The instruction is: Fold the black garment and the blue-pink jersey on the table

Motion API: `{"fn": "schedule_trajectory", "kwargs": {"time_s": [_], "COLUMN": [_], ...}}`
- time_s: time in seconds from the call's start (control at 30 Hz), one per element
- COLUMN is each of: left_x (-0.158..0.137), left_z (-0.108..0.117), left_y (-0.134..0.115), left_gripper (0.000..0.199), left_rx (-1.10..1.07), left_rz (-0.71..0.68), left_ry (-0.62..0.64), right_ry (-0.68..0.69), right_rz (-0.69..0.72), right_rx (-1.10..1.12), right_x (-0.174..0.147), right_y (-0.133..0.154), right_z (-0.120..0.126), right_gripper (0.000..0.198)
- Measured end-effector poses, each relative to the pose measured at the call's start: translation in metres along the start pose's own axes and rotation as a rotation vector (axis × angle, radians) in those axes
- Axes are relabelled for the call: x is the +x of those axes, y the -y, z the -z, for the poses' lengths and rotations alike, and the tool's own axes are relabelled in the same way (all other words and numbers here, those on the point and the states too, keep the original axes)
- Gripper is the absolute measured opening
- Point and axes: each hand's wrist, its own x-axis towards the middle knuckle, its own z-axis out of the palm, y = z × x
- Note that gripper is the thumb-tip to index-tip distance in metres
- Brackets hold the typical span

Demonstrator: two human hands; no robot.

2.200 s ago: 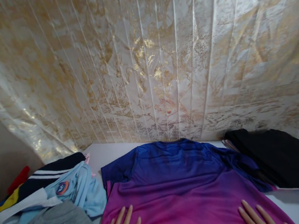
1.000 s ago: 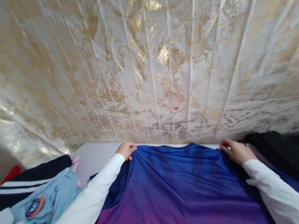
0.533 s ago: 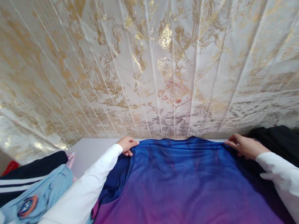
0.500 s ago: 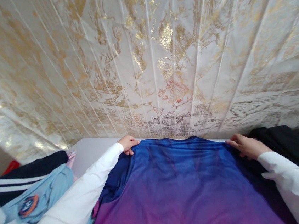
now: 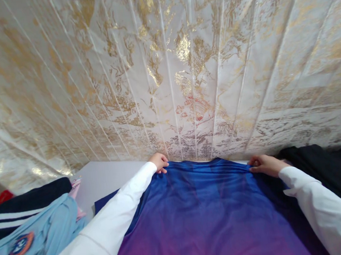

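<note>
A shirt (image 5: 206, 213) that fades from blue at the top to purple lies spread out in front of me. My left hand (image 5: 159, 162) pinches its upper left shoulder. At the upper right shoulder, my right hand (image 5: 266, 165) grips the cloth between thumb and fingers. The fabric between the two hands shows fine creases. A dark blue sleeve pokes out to the left from behind my left forearm. The lower end of the shirt runs out of view.
Light blue clothing with a round badge (image 5: 21, 245) and a dark garment with white stripes (image 5: 29, 205) lie at left. Black cloth (image 5: 330, 171) is at right. Behind the white tabletop (image 5: 102, 177) rises a gold-patterned, pleated sheet (image 5: 164, 71).
My two hands have come a little closer together, the left moving right and the right moving left, each with the shirt in it. More of the left sleeve shows beyond my left forearm.
</note>
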Motion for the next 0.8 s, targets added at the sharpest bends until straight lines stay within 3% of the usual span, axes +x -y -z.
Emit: {"fn": "schedule_trajectory", "kwargs": {"time_s": [0.17, 0.3, 0.43, 0.57, 0.7, 0.8], "left_x": [-0.008, -0.017, -0.027, -0.027, -0.029, -0.039], "left_z": [-0.012, -0.016, -0.015, -0.014, -0.019, -0.031], "left_y": [0.010, 0.013, 0.010, 0.003, -0.008, -0.024], "left_gripper": [0.030, 0.028, 0.027, 0.023, 0.024, 0.020], "left_rx": [0.020, 0.125, 0.275, 0.411, 0.494, 0.532], "left_rz": [-0.126, -0.231, -0.370, -0.429, -0.475, -0.635], "left_ry": [-0.157, -0.260, -0.346, -0.354, -0.373, -0.315], "right_ry": [0.079, 0.091, 0.055, 0.045, 0.182, 0.247], "right_rz": [-0.089, -0.080, 0.085, 0.244, 0.384, 0.409], "right_rx": [-0.039, -0.008, 0.014, -0.003, 0.120, 0.151], "right_x": [-0.006, -0.019, -0.038, -0.069, -0.114, -0.143], "right_y": [-0.007, -0.003, 0.001, 0.019, 0.049, 0.062], "right_z": [0.008, 0.013, 0.019, 0.025, 0.022, 0.017], "right_gripper": [0.004, 0.017, 0.026, 0.016, 0.012, 0.007]}}
